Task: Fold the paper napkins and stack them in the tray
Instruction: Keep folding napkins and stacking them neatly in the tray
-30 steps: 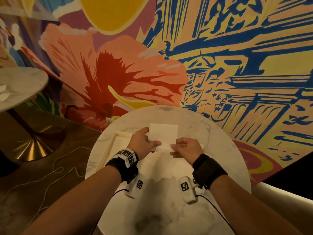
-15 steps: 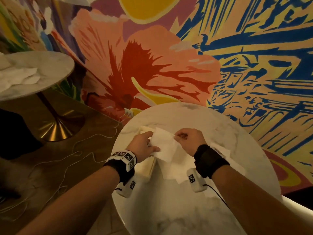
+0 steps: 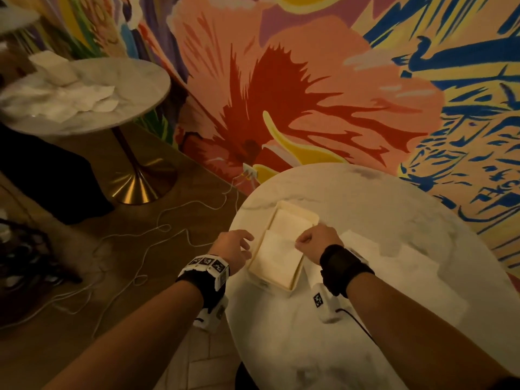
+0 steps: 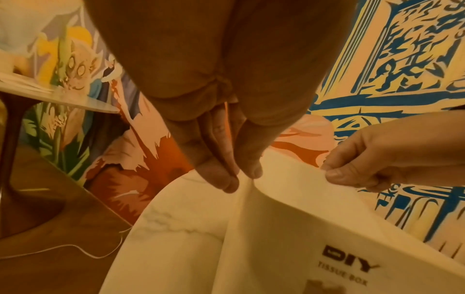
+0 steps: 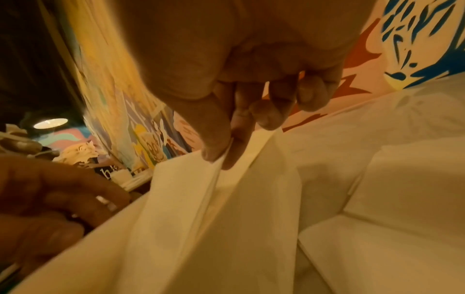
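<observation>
A: Grip status? Right hand (image 3: 317, 240) first.

B: Your right thumb and forefinger pinch the folded napkin (image 3: 277, 256) at its right edge; the other three fingers (image 5: 271, 111) are curled clear. Your left hand (image 3: 235, 250) is just off the tray's left rim, fingers loosely bent; in the left wrist view the thumb and fingertips (image 4: 221, 177) nearly meet, and I can't tell if they touch paper.

A: Napkin position?

B: Over the near half of the tray (image 3: 292, 212), which sits at the left edge of your bench (image 3: 394, 319). One tray, labelled "DIY tissue box".

A: Counts?

B: One napkin in your grip. At least two loose napkins (image 3: 365, 246) lie right of the tray. A second bench (image 3: 135, 80) at far left carries a heap (image 3: 64, 94), uncountable.
</observation>
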A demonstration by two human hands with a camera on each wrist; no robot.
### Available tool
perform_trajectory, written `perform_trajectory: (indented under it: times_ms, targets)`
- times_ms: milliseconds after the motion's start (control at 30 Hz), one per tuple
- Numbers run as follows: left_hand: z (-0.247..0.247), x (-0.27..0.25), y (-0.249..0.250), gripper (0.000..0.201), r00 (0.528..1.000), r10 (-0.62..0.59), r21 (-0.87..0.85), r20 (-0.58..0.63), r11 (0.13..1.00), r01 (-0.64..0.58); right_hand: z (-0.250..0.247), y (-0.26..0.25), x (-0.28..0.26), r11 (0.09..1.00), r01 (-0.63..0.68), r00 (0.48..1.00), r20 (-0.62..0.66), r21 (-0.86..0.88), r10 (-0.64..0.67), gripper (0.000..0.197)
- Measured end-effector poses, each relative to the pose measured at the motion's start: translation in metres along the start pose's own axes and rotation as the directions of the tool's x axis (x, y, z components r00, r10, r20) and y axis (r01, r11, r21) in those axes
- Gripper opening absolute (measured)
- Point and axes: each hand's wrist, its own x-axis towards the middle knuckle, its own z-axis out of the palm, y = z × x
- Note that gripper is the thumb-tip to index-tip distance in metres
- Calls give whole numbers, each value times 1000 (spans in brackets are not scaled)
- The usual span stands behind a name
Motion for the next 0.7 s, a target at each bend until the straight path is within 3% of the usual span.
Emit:
perform_trajectory:
  times_ms: [300, 500, 700]
  targets:
    - [2, 5, -5, 36, 1000, 12, -13, 21, 1000, -12, 30, -6, 3, 950, 14, 999, 38, -311, -3, 15]
    - [1, 8, -3, 40, 999, 0, -14, 40, 1000, 0, 34, -1, 7, 891, 151, 987, 15, -429, -161, 44]
    - [-1, 7, 1, 43, 999, 0, 5, 43, 1000, 0, 50, -8, 0, 758, 247, 968, 121, -604, -220, 58]
